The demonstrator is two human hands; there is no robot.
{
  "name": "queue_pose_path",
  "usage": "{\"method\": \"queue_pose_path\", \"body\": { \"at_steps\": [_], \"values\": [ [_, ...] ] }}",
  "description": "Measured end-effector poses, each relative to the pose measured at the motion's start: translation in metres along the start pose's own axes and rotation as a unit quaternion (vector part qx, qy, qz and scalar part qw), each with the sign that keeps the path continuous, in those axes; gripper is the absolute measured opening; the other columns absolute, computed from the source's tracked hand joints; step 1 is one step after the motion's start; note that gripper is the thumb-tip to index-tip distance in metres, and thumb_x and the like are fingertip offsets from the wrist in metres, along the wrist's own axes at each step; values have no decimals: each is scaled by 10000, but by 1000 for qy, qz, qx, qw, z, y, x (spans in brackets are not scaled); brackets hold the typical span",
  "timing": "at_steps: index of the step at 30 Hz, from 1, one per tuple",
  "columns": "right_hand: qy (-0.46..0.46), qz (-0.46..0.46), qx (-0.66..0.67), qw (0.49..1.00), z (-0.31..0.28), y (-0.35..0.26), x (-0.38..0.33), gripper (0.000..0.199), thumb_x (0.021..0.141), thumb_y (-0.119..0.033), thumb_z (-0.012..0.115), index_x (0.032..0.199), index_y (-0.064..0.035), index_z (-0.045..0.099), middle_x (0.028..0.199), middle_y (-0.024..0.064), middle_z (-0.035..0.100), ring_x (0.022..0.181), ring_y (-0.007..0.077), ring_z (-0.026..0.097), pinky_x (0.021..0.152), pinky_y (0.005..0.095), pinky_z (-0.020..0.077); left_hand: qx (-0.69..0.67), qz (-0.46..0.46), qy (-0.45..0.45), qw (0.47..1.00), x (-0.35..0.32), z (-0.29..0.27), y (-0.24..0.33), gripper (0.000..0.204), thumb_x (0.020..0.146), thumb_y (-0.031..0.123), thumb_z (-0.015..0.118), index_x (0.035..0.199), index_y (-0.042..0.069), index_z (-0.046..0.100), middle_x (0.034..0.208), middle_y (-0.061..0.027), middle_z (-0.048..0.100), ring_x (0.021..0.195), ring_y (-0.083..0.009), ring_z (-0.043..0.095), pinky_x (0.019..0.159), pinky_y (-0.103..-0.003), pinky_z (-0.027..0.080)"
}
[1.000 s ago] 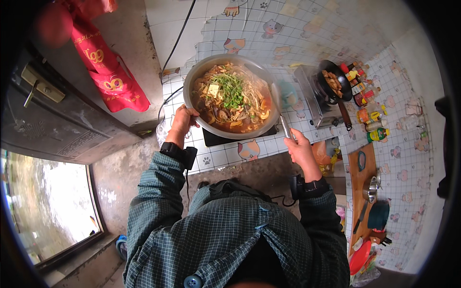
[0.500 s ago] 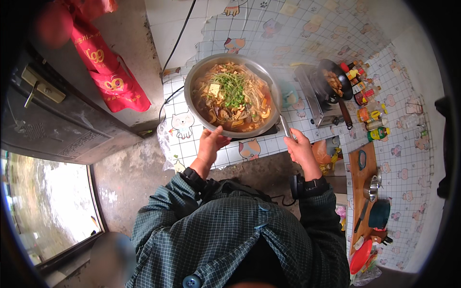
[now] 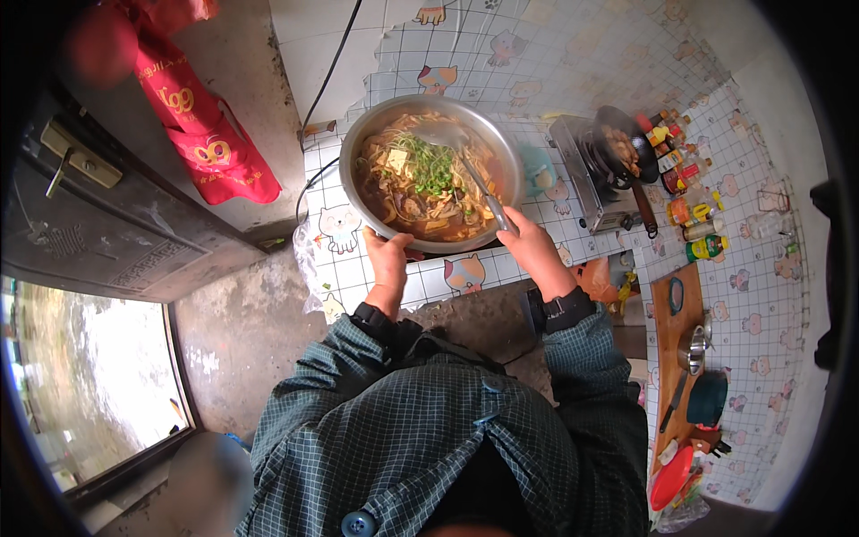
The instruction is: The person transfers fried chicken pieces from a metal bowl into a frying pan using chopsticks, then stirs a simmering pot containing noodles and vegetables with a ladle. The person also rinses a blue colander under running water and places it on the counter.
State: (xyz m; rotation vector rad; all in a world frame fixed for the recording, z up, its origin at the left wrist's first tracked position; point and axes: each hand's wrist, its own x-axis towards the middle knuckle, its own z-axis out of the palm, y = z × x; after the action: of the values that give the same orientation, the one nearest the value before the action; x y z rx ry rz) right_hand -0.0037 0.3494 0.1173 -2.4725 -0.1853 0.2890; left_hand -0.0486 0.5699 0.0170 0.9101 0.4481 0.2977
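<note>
A wide metal pot (image 3: 352, 183) stands on the tiled-pattern counter, full of a reddish-brown stew (image 3: 413, 213). Green sprouts and chopped greens (image 3: 431, 170) lie heaped on top, beside a pale yellow block (image 3: 397, 160). My left hand (image 3: 388, 266) grips the pot's near-left side, its fingers partly hidden at the rim. In my right hand (image 3: 535, 254), closed near the pot's near-right rim, is the handle of a metal spatula (image 3: 484, 190). Its broad head rests over the far side of the food, by the greens.
To the right, a black frying pan (image 3: 648, 152) with food sits on a portable stove (image 3: 573, 152). Bottles (image 3: 693, 210) line the wall behind it. A wooden board (image 3: 684, 309) holds a knife and a metal bowl. A red apron (image 3: 219, 152) hangs at the left near a dark door (image 3: 116, 224).
The spatula's head has swung left from the pot's right wall to the far side of the greens. My right hand has moved left and up; my left hand has shifted slightly at the rim.
</note>
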Motion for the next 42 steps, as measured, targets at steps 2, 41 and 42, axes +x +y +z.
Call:
{"method": "queue_pose_path", "body": {
  "at_steps": [2,41,42],
  "values": [
    [-14,12,13,1000,-4,-4,-11,474,834,-218,560,1282,-84,480,1013,175,640,947,340,604,795,359,465,53,-15,1,998,13,-14,15,433,654,-91,535,1038,-27,345,802,-179,535,468,-265,557,338,-313,496],
    [-174,89,204,959,35,-33,-72,556,896,-167,551,1412,-123,347,695,-36,456,492,48,388,388,202,343,12,-62,-35,997,13,-29,8,245,903,174,559,1060,30,438,608,-61,547,529,-169,568,526,-297,506],
    [-179,72,212,958,35,-35,-76,558,896,-165,554,1412,-121,345,700,-34,466,490,48,386,389,202,341,5,-62,-32,998,13,-29,7,242,899,169,567,1053,28,443,602,-62,548,519,-171,563,513,-290,497]
  ]
}}
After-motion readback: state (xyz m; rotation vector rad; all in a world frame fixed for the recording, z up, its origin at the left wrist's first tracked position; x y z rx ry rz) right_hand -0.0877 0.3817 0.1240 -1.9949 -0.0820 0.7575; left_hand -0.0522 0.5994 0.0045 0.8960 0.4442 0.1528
